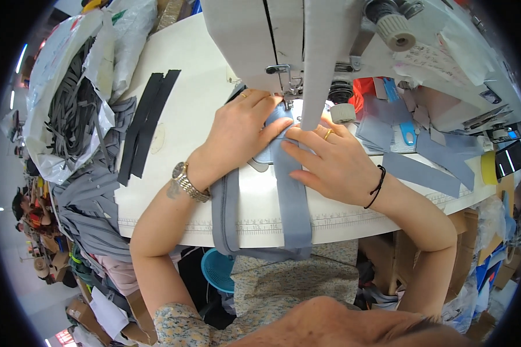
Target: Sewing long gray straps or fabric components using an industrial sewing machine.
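Fingers of the left hand (236, 128) pressed down on the grey strip (295, 199) beside the foot (289, 104); those of the right hand (342, 165) rested bent on its other side. Couldn't tell if either pinched it. Strip ran from the foot over the table's (194, 87) front edge, then looped back toward the left hand. Step looked like lining up for sewing. Next move seemed to need even feed, strip flat, fingertips clear of the foot.
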The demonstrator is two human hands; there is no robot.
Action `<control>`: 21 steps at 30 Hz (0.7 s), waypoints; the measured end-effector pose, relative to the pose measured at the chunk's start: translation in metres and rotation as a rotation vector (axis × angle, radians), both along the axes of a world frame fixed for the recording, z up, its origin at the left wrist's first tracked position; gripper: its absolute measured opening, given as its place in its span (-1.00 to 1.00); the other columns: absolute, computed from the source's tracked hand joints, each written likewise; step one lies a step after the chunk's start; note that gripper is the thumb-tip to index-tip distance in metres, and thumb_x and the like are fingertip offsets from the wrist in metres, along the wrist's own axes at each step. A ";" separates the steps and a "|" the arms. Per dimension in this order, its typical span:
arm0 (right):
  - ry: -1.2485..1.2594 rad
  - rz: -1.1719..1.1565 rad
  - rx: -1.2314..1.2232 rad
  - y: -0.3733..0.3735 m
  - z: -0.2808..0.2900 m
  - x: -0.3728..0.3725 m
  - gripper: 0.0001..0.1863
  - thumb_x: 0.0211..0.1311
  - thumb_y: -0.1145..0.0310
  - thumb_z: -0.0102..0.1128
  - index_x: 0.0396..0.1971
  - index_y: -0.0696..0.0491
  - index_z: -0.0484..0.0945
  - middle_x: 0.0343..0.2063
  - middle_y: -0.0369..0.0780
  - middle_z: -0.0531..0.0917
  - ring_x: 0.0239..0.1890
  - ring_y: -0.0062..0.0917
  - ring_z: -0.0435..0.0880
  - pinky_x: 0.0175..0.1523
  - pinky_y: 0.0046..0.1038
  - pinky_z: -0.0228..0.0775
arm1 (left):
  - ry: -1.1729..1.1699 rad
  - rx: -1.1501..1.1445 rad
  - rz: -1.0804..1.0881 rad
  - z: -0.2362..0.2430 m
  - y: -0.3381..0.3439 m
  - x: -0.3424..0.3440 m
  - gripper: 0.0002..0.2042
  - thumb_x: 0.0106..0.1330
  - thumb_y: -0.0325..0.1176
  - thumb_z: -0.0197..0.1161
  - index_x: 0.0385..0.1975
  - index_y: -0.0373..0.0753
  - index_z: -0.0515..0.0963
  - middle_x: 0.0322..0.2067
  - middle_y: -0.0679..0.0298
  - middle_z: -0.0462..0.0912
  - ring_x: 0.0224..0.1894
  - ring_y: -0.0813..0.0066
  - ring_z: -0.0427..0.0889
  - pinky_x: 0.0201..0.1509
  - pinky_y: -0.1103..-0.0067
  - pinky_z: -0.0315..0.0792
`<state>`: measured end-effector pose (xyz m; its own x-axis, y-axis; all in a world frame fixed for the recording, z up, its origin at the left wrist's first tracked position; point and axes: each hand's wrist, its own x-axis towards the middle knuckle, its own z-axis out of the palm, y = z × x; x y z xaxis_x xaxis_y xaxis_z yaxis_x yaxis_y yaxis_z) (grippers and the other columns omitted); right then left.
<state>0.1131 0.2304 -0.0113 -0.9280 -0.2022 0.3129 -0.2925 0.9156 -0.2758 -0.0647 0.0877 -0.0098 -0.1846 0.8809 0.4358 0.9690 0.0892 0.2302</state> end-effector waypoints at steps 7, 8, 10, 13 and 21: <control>-0.139 0.173 0.042 0.021 0.031 0.011 -0.36 0.02 0.04 0.43 0.07 0.08 0.52 0.19 -0.16 0.44 0.16 -0.40 0.52 0.33 -0.15 0.22 | 0.101 0.074 -0.054 -0.001 -0.011 0.016 -0.70 0.16 -0.34 0.39 -0.15 -0.34 0.61 -0.10 0.12 0.63 -0.01 0.16 0.62 0.02 0.36 0.53; -0.148 0.216 0.048 0.021 0.032 0.012 -0.33 -0.01 0.01 0.43 0.07 0.09 0.52 0.20 -0.13 0.44 0.19 -0.37 0.51 0.33 -0.15 0.22 | 0.126 0.129 -0.128 -0.001 -0.016 0.020 -0.71 0.15 -0.39 0.39 -0.14 -0.33 0.62 -0.09 0.12 0.63 -0.01 0.12 0.62 -0.02 0.34 0.53; -0.160 0.251 0.053 0.017 0.031 0.017 -0.29 -0.05 -0.01 0.44 0.07 0.10 0.52 0.21 -0.10 0.45 0.21 -0.34 0.50 0.33 -0.16 0.22 | 0.108 0.076 -0.156 -0.001 -0.022 0.026 -0.68 0.13 -0.42 0.39 -0.10 -0.33 0.62 -0.02 0.12 0.62 0.05 0.11 0.61 -0.01 0.34 0.55; 0.036 0.236 0.131 0.004 0.017 0.019 -0.43 0.00 0.12 0.34 -0.03 0.19 0.57 0.05 -0.05 0.57 0.14 -0.27 0.57 0.28 -0.21 0.30 | 0.098 0.067 -0.163 0.002 -0.021 0.028 -0.69 0.11 -0.40 0.40 -0.14 -0.34 0.60 -0.07 0.11 0.59 0.02 0.16 0.58 0.07 0.36 0.53; 0.325 0.246 0.343 -0.004 0.004 0.019 -0.65 0.04 0.36 0.13 -0.22 0.27 0.63 -0.16 -0.04 0.67 -0.05 -0.27 0.67 0.18 -0.28 0.42 | 0.047 0.004 -0.141 0.004 -0.021 0.031 -0.68 0.15 -0.42 0.37 -0.09 -0.33 0.58 -0.08 0.15 0.56 0.00 0.18 0.58 0.03 0.41 0.54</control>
